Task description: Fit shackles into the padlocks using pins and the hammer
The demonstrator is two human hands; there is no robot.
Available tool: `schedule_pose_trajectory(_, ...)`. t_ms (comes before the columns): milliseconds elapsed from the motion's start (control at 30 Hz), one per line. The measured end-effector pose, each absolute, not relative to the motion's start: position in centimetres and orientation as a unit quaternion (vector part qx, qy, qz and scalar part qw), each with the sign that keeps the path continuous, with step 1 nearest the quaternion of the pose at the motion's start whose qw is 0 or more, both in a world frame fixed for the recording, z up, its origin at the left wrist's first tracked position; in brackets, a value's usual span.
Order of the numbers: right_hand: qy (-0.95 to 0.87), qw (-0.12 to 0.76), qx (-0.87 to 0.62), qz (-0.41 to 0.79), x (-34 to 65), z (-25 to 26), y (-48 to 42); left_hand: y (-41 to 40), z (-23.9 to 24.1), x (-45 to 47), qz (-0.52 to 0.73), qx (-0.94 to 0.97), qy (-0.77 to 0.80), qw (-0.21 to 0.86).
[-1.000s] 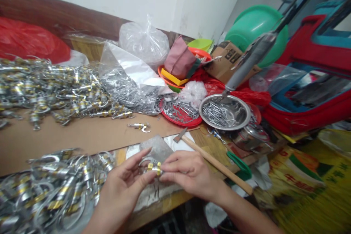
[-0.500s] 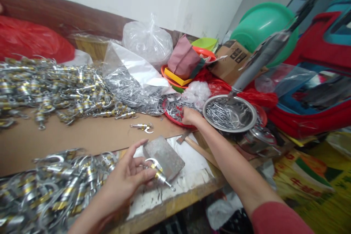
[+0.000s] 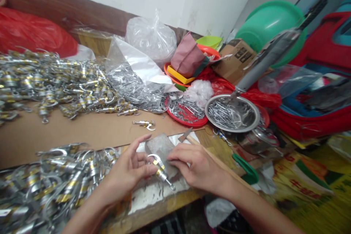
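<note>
My left hand (image 3: pixel 134 166) pinches a silver and yellow metal fitting with a curved hook (image 3: pixel 161 172), tilted over a grey metal block (image 3: pixel 157 146). Just right of the fitting, my right hand (image 3: pixel 194 164) has its fingertips pressed together; whatever they hold is too small to make out. A hammer (image 3: pixel 186 135) lies behind the right hand, its wooden handle partly covered by the arm. Another hook fitting (image 3: pixel 144 123) rests alone on the brown cardboard (image 3: pixel 109 131). Small metal pieces lie on a red plate (image 3: pixel 189 119) beyond my hands.
Piles of hook fittings (image 3: pixel 60 179) stand at near left and far left (image 3: pixel 55 80). A steel bowl (image 3: pixel 256 119) of metal pins sits at the right. Behind are a clear bag of metal parts (image 3: pixel 131 84), a cardboard box (image 3: pixel 233 58) and a green basin (image 3: pixel 268 25).
My right hand has come back from the red plate to beside the fitting, fingers pinched. My left hand keeps hold of the fitting in nearly the same place.
</note>
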State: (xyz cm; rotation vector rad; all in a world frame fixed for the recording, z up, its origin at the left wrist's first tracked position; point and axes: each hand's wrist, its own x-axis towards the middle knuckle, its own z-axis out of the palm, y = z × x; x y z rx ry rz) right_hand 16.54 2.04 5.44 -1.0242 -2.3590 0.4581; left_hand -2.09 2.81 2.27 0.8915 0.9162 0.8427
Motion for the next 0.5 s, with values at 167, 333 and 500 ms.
schedule_pose_trajectory(167, -0.884, 0.174, -0.377, 0.217, 16.0, 6.0, 3.2, 2.9, 2.3, -2.2, 0.38, 0.408, 0.414, 0.719)
schedule_pose_trajectory(333, -0.845, 0.22, -0.42, 0.247, 14.7, 4.3, 3.8, 2.7, 2.3, -2.2, 0.387, 0.392, 0.404, 0.73)
schedule_pose_trajectory(500, -0.808, 0.272, -0.459, 0.25, 13.8, 2.9, 3.5, 2.6, 2.6, -2.1, 0.385, 0.389, 0.401, 0.735)
